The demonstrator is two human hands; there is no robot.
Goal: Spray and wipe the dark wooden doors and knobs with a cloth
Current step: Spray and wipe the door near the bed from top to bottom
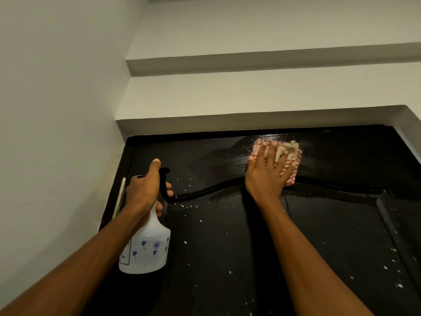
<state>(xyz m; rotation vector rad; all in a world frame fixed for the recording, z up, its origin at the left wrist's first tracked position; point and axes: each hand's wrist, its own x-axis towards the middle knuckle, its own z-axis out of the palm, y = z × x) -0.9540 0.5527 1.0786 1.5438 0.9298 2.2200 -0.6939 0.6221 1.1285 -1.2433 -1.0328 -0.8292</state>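
While the left hand [145, 188] grips a spray bottle [145, 247], the right hand [267, 172] (fingers [266, 153] spread flat) presses a checked cloth [290, 165] on the dark door [227, 236]

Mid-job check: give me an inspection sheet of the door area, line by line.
Surface: dark wooden door, top part in view; wet sheen across the top rail, white droplets dotted over the lower panels.
Job's things: red-and-white checked cloth flat on the top rail; white spray bottle with black trigger head, held upright near the door's left edge. No knob in view.
Clutter: nothing seen.
Hands: left hand grips the bottle's neck; right hand presses the cloth with spread fingers.
Cables: nothing seen.
Surroundings: white walls and stepped white ledges above the door.
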